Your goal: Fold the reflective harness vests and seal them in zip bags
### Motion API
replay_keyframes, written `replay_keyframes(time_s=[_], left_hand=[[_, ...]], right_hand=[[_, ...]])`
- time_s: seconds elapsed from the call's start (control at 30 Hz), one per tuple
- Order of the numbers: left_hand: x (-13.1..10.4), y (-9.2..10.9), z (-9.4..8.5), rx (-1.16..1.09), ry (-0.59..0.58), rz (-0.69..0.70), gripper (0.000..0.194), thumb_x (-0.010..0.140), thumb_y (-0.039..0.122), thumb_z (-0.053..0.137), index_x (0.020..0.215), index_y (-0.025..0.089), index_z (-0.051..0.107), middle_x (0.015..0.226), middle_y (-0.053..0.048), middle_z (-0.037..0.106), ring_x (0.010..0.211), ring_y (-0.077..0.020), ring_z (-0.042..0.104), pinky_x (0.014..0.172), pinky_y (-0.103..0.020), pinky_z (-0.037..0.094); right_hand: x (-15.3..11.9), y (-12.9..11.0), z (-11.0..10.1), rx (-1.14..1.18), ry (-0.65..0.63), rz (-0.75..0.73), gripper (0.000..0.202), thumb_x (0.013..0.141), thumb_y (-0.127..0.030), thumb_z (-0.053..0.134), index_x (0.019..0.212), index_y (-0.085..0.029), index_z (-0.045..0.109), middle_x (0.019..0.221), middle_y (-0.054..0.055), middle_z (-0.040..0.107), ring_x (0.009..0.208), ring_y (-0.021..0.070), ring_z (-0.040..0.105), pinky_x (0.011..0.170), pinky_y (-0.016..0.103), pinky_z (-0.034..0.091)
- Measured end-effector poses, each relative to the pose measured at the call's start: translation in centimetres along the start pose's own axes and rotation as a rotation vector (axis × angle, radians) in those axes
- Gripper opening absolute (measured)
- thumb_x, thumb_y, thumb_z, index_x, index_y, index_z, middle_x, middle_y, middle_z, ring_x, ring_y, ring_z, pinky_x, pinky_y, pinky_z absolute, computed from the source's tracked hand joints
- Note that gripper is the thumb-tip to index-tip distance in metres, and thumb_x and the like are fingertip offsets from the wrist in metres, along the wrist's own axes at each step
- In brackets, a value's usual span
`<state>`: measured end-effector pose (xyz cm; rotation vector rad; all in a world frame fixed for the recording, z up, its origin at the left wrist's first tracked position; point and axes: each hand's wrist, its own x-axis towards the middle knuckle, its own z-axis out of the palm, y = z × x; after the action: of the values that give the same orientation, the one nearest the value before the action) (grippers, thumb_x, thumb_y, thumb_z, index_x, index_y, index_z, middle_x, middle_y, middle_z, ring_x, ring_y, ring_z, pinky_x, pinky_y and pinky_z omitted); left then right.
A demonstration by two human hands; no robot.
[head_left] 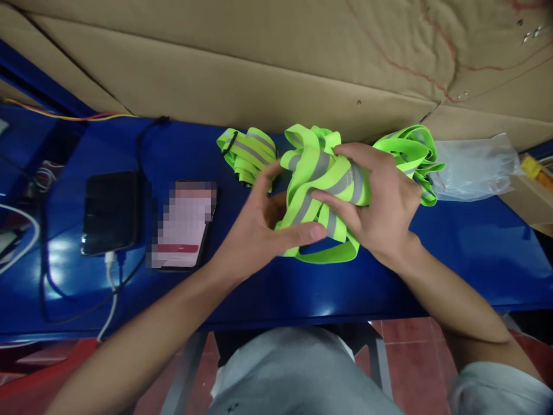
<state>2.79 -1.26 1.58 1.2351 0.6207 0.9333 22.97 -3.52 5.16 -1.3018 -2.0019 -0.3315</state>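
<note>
The one view looks from the person's head, forward and steeply down; it sits close above the near edge of the blue bench (436,259); cardboard (259,69) closes the far side.

Striped neon straps (319,167) bunch (loosely looped) above the blue table (458,253).

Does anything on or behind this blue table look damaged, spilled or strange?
No spill shows. The cardboard behind the table looks creased at upper right, with red strands straggling across; the lit phone screen looks blocky, likely only in the picture.
</note>
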Motion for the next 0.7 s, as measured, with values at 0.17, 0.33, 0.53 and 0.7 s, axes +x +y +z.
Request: replay_keyframes(time_s=[0.17,0.33,0.53,0.7], left_hand=[[-0.5,0.4,1.9,-0.003,-0.073,-0.19,0.042,0.073,0.025,0.093,0.112,0.02,0.076,0.115,-0.003,0.079,0.116,-0.0271,0.073,0.102,-0.04,0.062],[-0.9,-1.2,2.9,-0.216,-0.04,-0.246,0.034,0.072,0.026,0.092,0.101,0.021,0.076,0.105,-0.001,0.08,0.107,-0.0224,0.075,0.098,-0.036,0.062],[-1.3,-1.1,3.0,-0.06,-0.132,-0.289,0.022,0.079,0.032,0.085,0.093,0.019,0.075,0.101,-0.004,0.08,0.104,-0.0247,0.074,0.099,-0.041,0.059],[-1.1,-0.8,3.2,-0.124,-0.027,-0.275,0.041,0.074,0.033,0.09,0.107,0.019,0.073,0.11,-0.005,0.079,0.111,-0.0267,0.072,0.101,-0.041,0.058]], right_hand=[[-0.3,-0.9,0.2,0.061,-0.074,-0.049,0.048,0.094,-0.053,0.074,0.133,-0.026,0.064,0.123,0.005,0.076,0.109,0.0242,0.075,0.094,0.032,0.059],[-0.7,-0.9,0.8,0.215,-0.079,-0.103,0.042,0.096,-0.048,0.071,0.132,-0.028,0.063,0.125,0.001,0.076,0.114,0.0231,0.074,0.102,0.032,0.058],[-0.2,0.0,0.6,0.328,-0.128,-0.228,0.046,0.108,-0.06,0.035,0.135,-0.036,0.064,0.128,-0.001,0.076,0.115,0.0212,0.075,0.104,0.036,0.056],[1.2,0.0,-0.7,0.335,-0.191,-0.248,0.035,0.106,-0.052,0.051,0.129,-0.031,0.066,0.127,-0.001,0.076,0.116,0.0197,0.074,0.104,0.031,0.054]])
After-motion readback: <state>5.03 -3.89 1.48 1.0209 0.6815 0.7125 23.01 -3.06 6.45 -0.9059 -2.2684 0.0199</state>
